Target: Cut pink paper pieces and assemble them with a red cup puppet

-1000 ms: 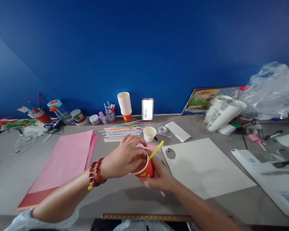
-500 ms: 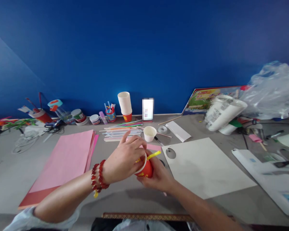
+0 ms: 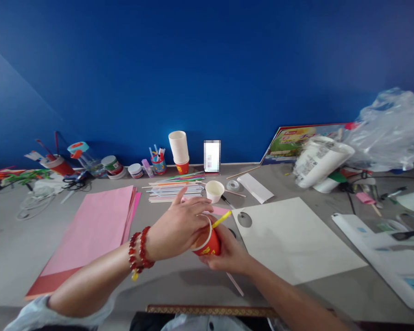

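Now the straw (image 3: 222, 219) points higher, toward two o'clock, baring more of the cup (image 3: 211, 247). Your right hand (image 3: 232, 253) clasps it; left hand (image 3: 177, 225) half-curled, hold unclear.

Blurred, unreadable: yellow characters on the white-rimmed, handheld red paper cup (image 3: 212, 243), and print on the flat multicoloured board (image 3: 285, 141) along the grey table's (image 3: 7, 243) back edge.

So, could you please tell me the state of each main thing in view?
Red cup: tilted, held in the right hand
Left hand: at the red cup's mouth
Yellow straw: projecting past the red cup's rim
Small white cup: upright, open
Cup stack: standing upright
White sheet: flat, round hole near one corner
Pink sheets: lying stacked
Phone: upright, screen lit
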A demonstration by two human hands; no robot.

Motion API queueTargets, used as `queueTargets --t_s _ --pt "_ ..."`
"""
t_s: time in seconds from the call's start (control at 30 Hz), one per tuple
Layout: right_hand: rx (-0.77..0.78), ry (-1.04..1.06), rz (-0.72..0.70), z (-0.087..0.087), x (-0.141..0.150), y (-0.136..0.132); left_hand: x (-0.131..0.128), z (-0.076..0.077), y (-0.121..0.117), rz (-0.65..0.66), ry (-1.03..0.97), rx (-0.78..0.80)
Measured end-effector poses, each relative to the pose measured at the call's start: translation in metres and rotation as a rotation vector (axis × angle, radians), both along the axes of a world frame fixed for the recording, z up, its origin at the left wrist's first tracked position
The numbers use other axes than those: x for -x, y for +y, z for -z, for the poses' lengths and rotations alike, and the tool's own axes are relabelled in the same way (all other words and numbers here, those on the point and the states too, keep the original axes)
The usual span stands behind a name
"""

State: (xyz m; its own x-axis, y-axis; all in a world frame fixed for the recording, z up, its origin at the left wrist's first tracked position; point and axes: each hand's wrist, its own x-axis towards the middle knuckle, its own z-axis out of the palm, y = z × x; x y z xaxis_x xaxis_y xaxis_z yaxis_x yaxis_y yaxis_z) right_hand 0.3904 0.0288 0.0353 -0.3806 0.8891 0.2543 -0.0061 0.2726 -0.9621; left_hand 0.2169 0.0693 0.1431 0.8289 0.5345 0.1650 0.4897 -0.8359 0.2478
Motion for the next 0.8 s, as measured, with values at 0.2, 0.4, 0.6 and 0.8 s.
queueTargets --t_s 0.2,0.4,0.6,0.8 --pt "0.031 0.006 -0.015 0.002 -0.001 -0.001 -0.001 -0.008 -0.002 -0.008 0.042 -0.002" --pt "0.011 -0.003 0.021 -0.008 0.002 0.000 -0.005 -0.007 -0.004 -0.049 0.041 -0.029" --pt "0.002 -0.063 0.005 -0.015 0.003 0.002 -0.007 -0.002 -0.005 -0.072 0.065 -0.105" --pt "0.048 -0.009 0.021 -0.008 0.001 0.000 -0.002 -0.006 -0.001 0.015 0.032 -0.006"
